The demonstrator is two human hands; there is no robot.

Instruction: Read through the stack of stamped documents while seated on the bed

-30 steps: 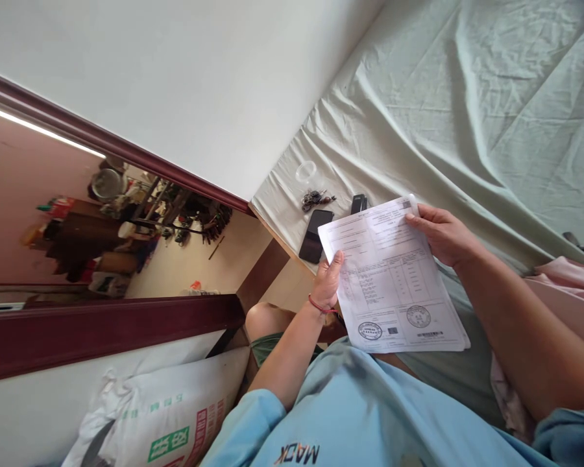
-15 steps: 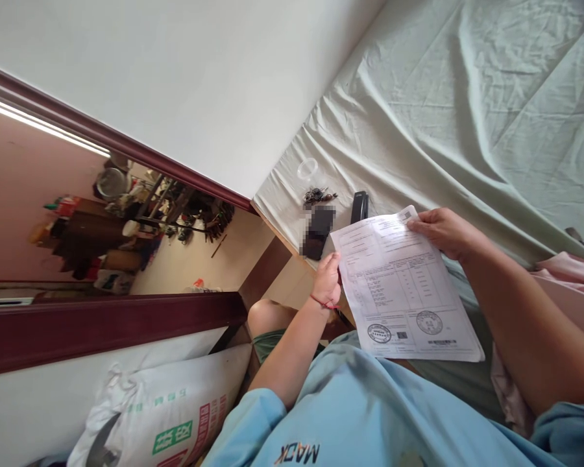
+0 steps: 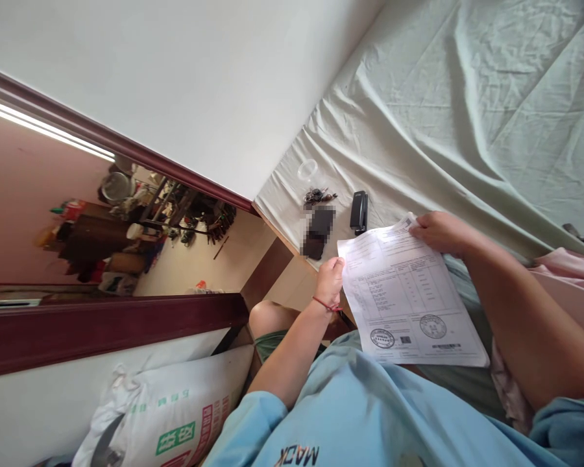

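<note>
Between my hands is a stack of printed papers (image 3: 409,298), its top sheet bearing a table, two round stamps and a barcode. My left hand (image 3: 329,282), with a red string on the wrist, pinches the stack's left edge. At the upper right corner my right hand (image 3: 440,232) grips the papers between thumb and fingers. Just beyond the top edge a black stapler (image 3: 359,211) lies on the pale sheet. Left of the stapler rests a dark, partly blurred object (image 3: 320,230) that looks like a phone. The lower end of the stack is close to my blue shirt.
A bunch of keys (image 3: 318,196) and a clear plastic cup (image 3: 307,170) lie on the bed sheet (image 3: 418,143) near the white wall (image 3: 175,78). A full white sack (image 3: 175,402) stands at lower left. Pink cloth (image 3: 564,269) is at far right.
Both hands have brought the papers slightly down and toward me. More of the stapler now shows beyond the top edge. The papers' upper edge has bent a little.
</note>
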